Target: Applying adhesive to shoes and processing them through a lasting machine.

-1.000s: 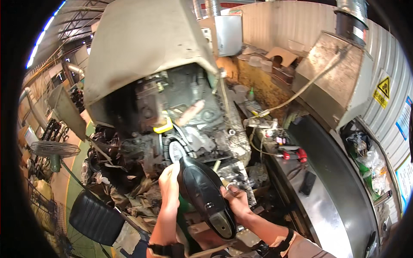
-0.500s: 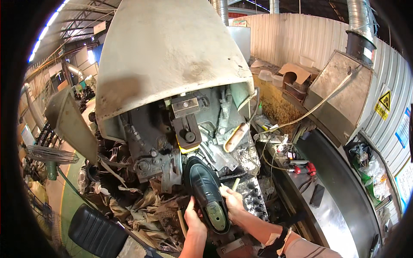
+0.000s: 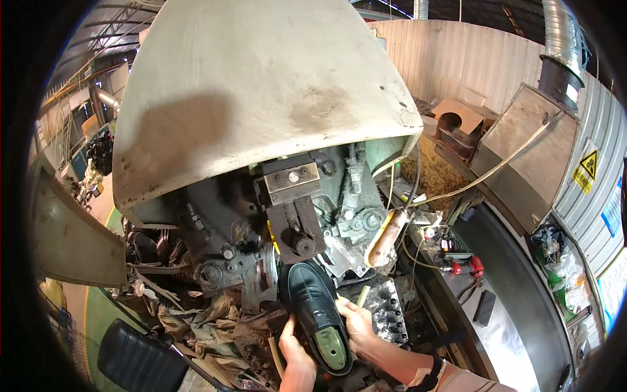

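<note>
A black leather shoe (image 3: 307,294) with a green last (image 3: 330,346) showing in its opening is held between my hands, toe pointing away from me. My left hand (image 3: 295,347) grips its left side near the heel. On the opposite side, my right hand (image 3: 356,325) is closed round the edge of the shoe, and a thin pale stick (image 3: 364,296) shows just beyond those fingers. The toe lies just below the dark metal block (image 3: 295,228) of a large machine, close to a round disc-like part (image 3: 270,261) on its left.
The machine's big cream hood (image 3: 261,98) overhangs the work area. To the right runs a curved metal bench (image 3: 483,326) with a red air tool (image 3: 465,266) and a dark block (image 3: 484,307). A black padded seat (image 3: 140,358) stands at lower left, beside crumpled cloth (image 3: 196,320).
The view has shifted closer to the machine, so the hood appears larger. Both hands still hold the shoe, its toe now nearer the underside of the metal block.
</note>
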Action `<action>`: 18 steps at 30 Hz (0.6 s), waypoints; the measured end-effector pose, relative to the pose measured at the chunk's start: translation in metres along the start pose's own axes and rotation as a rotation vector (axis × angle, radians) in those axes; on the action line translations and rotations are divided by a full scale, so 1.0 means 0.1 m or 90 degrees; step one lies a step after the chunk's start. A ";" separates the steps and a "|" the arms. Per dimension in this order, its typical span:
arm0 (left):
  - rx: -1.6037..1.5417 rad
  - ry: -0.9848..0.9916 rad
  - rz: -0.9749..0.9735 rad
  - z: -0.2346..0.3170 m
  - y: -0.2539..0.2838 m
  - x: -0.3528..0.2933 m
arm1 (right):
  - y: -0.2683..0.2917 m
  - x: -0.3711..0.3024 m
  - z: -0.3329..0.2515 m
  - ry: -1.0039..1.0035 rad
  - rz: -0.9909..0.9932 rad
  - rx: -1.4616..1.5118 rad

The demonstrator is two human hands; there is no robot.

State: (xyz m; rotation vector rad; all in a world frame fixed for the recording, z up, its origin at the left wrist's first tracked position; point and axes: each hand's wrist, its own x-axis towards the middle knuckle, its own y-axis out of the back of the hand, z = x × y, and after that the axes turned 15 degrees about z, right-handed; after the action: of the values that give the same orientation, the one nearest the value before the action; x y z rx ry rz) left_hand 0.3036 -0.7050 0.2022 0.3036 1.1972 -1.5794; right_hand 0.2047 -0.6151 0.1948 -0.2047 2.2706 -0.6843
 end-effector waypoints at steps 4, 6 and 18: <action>-0.031 -0.023 0.026 -0.11 0.07 0.27 | 0.02 0.14 0.05 0.022 0.015 -0.005; -0.042 -0.010 0.006 -0.16 0.14 0.41 | 0.02 0.18 0.07 0.024 0.014 -0.002; -0.074 -0.092 0.008 -0.27 0.21 0.70 | 0.09 0.45 0.27 0.101 -0.033 0.014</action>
State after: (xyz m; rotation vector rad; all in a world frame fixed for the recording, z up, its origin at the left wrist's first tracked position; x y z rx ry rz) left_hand 0.2844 -0.7222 0.1286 0.1189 1.1659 -1.4890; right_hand 0.1922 -0.6341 0.1460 -0.2066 2.4152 -0.7768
